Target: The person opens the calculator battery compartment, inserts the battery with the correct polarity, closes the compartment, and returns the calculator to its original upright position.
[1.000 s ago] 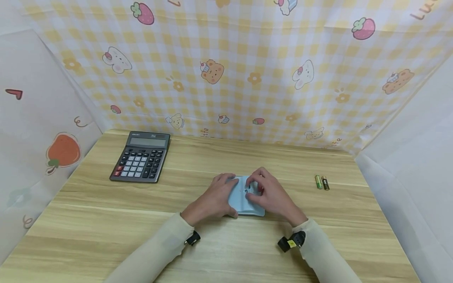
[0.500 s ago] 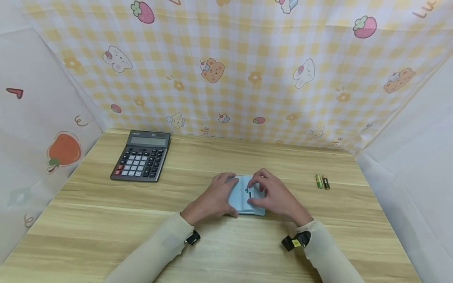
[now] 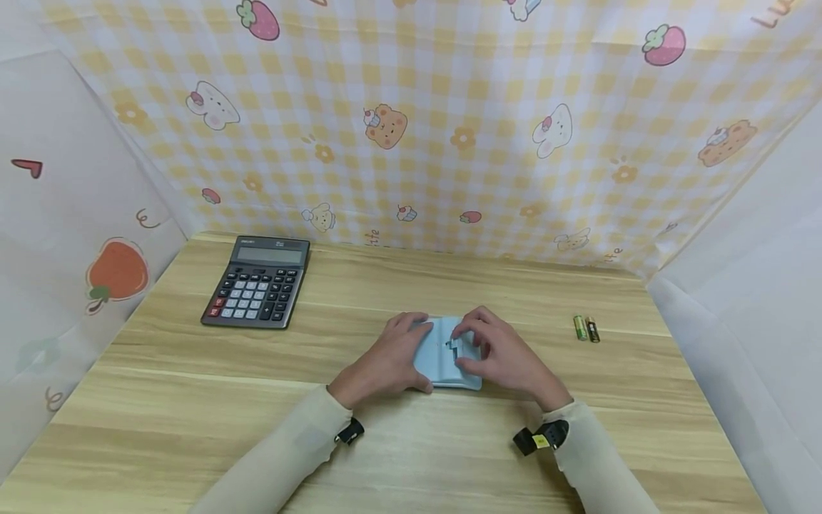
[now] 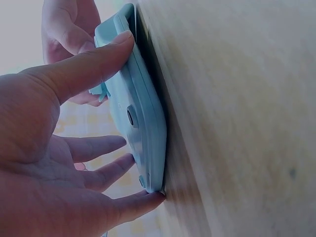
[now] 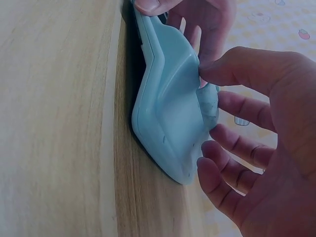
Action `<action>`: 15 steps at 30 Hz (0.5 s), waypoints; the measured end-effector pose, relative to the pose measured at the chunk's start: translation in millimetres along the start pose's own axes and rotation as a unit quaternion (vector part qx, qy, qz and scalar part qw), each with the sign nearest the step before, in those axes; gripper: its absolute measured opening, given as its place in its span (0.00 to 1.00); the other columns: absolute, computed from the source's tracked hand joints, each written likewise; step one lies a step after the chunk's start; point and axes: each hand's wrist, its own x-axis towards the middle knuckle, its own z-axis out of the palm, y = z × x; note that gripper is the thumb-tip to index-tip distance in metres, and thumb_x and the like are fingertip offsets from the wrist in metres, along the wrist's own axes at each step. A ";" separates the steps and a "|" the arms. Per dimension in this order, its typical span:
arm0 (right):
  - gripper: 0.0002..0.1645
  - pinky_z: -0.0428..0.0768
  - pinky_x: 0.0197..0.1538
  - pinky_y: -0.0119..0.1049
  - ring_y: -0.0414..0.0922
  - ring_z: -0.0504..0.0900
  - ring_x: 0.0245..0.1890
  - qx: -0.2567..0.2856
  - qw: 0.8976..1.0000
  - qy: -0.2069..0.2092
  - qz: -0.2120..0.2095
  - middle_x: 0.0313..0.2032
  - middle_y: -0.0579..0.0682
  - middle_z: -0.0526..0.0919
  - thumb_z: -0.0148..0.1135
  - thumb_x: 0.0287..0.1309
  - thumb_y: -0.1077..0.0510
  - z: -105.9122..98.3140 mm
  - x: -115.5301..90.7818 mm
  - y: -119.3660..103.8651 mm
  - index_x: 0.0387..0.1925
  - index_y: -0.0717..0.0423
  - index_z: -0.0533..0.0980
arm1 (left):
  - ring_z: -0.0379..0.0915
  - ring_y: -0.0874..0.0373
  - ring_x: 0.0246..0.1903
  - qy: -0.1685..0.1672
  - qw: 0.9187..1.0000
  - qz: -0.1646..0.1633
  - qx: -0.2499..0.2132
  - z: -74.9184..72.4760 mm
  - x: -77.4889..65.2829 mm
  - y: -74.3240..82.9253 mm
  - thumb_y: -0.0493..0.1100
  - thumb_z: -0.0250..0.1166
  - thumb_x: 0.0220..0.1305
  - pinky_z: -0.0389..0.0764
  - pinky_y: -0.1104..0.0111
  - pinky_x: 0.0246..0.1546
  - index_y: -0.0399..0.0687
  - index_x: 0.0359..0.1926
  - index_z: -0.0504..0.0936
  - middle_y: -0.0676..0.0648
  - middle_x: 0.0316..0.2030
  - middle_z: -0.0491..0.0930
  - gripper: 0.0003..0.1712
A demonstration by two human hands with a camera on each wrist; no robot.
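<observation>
A light blue plastic device (image 3: 427, 362) lies on the table in the head view, a ridge running across its upper face. My left hand (image 3: 393, 355) holds its left side, thumb on the near edge and fingers at the far edge. Between the thumb and fingers of my right hand (image 3: 504, 355) is a small battery cover (image 3: 457, 348), pinched and raised from the device. A dark opening shows beside it. The right wrist view has this light blue cover (image 5: 209, 105) tilted up near my thumb. The device's underside is hidden.
A dark grey calculator (image 3: 257, 283) lies at the back left. Two small batteries, one green (image 3: 581, 328) and one black (image 3: 593, 330), lie side by side to the right of my right hand. A checked cloth (image 3: 424, 128) hangs behind the wooden table (image 3: 193, 400).
My right hand has shifted slightly to the right, and the battery cover has come with it, showing more of the dark opening. The left hand has stayed in place on the device.
</observation>
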 end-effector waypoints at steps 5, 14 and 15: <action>0.29 0.80 0.38 0.36 0.45 0.78 0.41 0.004 1.000 0.004 0.014 0.53 0.45 0.80 0.82 0.60 0.56 -0.8 -0.5 1.6 0.61 0.53 0.81 | 0.50 0.35 0.81 -0.001 1.000 0.001 0.000 0.1 0.5 -0.4 0.46 0.90 0.53 0.61 0.45 0.79 0.35 0.81 0.68 0.39 0.82 0.60 0.61; 0.30 0.80 0.41 0.36 0.46 0.78 0.42 0.011 1.000 0.002 0.024 0.53 0.47 0.80 0.83 0.59 0.56 -1.1 -1.3 4.3 0.61 0.56 0.81 | 0.48 0.36 0.82 -0.002 1.000 0.000 0.001 0.7 -0.9 -1.3 0.47 0.90 0.54 0.60 0.45 0.79 0.35 0.82 0.68 0.40 0.83 0.59 0.60; 0.30 0.80 0.41 0.36 0.46 0.78 0.42 0.010 1.000 0.001 0.025 0.53 0.47 0.80 0.83 0.59 0.56 -0.9 -1.4 4.7 0.61 0.56 0.81 | 0.48 0.36 0.82 -0.002 1.000 0.000 0.001 0.7 -1.1 -1.4 0.47 0.90 0.54 0.60 0.45 0.79 0.35 0.82 0.68 0.40 0.83 0.59 0.60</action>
